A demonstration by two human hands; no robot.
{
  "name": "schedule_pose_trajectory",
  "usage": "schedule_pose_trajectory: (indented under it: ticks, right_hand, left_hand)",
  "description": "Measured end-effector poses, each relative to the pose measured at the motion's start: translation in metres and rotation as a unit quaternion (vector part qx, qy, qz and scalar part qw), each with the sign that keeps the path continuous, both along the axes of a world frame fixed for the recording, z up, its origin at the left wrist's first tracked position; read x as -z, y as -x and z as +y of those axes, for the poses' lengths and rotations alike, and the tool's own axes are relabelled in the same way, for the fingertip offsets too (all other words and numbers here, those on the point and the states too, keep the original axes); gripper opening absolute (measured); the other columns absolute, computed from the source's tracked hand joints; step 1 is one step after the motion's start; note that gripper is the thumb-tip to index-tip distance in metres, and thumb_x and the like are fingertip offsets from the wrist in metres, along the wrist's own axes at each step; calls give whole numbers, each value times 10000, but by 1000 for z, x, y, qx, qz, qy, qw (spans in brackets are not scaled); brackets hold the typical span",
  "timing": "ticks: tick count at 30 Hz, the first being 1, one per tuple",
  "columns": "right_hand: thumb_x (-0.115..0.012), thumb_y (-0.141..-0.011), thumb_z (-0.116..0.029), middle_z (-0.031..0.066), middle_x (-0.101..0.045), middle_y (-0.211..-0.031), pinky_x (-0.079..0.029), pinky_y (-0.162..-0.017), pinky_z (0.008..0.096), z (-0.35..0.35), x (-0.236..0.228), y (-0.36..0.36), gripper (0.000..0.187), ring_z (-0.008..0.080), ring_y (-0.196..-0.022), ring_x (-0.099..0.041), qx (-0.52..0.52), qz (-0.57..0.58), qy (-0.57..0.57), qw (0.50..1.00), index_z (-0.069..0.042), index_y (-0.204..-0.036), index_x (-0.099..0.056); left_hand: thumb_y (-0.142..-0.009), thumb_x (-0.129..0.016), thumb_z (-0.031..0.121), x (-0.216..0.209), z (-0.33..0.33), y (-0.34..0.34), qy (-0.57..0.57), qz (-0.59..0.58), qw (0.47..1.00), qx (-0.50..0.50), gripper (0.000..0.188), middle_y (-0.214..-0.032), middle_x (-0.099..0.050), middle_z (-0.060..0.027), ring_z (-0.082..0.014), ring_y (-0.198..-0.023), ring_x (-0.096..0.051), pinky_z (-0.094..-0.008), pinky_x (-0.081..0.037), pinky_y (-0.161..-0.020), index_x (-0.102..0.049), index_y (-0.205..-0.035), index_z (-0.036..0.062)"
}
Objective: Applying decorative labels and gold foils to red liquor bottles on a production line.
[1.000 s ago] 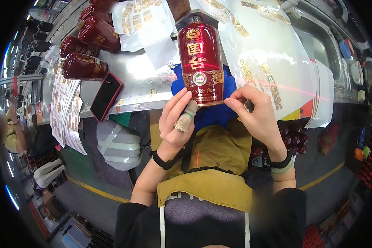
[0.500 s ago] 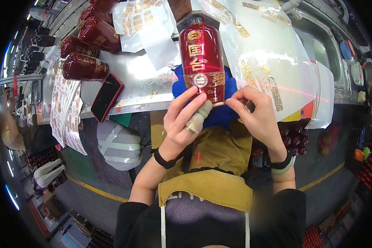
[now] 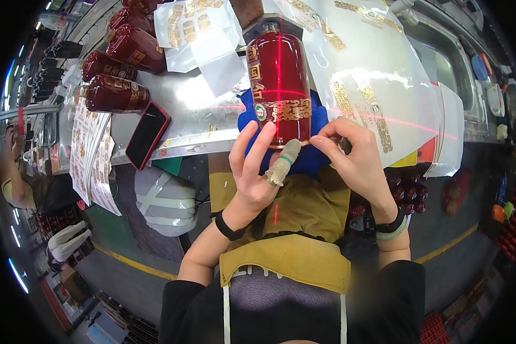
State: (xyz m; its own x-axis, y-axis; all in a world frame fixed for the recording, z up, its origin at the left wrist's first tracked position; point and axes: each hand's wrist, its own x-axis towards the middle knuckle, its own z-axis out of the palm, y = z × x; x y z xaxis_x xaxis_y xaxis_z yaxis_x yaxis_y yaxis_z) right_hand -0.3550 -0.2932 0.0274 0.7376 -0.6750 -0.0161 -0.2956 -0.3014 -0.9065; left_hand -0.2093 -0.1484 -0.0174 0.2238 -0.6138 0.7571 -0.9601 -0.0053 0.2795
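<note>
Red glossy glass bottle w/ gold markings (image 3: 292,74) lies upper-centre, base toward wearer, on bunched blue cloth (image 3: 319,117), prob. to cushion it & stop rolling. L hand (image 3: 257,172) spread wide by base, thumb in grey fabric cover (image 3: 289,156); R hand (image 3: 355,150) narrow, tips at base's right edge, can't tell if gripping. Translucent sheets w/ gold decals (image 3: 378,69) crowd upper right; red-edged black phone (image 3: 148,136) & other dark-red bottles (image 3: 136,47) limit desk (image 3: 183,123) room, upper left.

Blue cloth (image 3: 319,117) sits part-hidden under red btl. (image 3: 284,69) by yr L hand (image 3: 253,182); far up-left, rear btl. (image 3: 143,5) cropped at top; co-worker (image 3: 18,195) far L, blurred.
</note>
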Motion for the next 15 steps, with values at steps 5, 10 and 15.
schedule_pose_trajectory:
  ticks: [5,10,15]
  right_hand:
    - [-784,-921,-138,85,-651,-779,-453,-600,313,3,-1,-1,176,162,-641,-568,2,3,-12,1000,13,-892,-698]
    - [-781,-924,-139,80,-646,-778,-455,-604,308,5,-3,-1,181,150,-645,-562,-1,-7,-22,1000,15,-890,-694]
    - [-780,-924,-143,82,-649,-781,-456,-606,307,3,-3,-1,184,155,-649,-567,-4,-5,-12,1000,17,-893,-695]
  left_hand:
    - [-786,-833,-53,4,-8,-9,47,71,996,38,205,-1105,-758,-116,-338,-1083,-720,-400,-640,-867,-763,-973,-3]
    - [-763,-837,-99,16,2,-11,56,115,991,29,332,-1162,-742,-164,-369,-1077,-726,-407,-633,-882,-724,-1072,-54]
    - [-850,-739,-71,18,10,-9,29,81,996,30,204,-1239,-717,-173,-381,-1162,-674,-438,-591,-948,-733,-1052,-54]
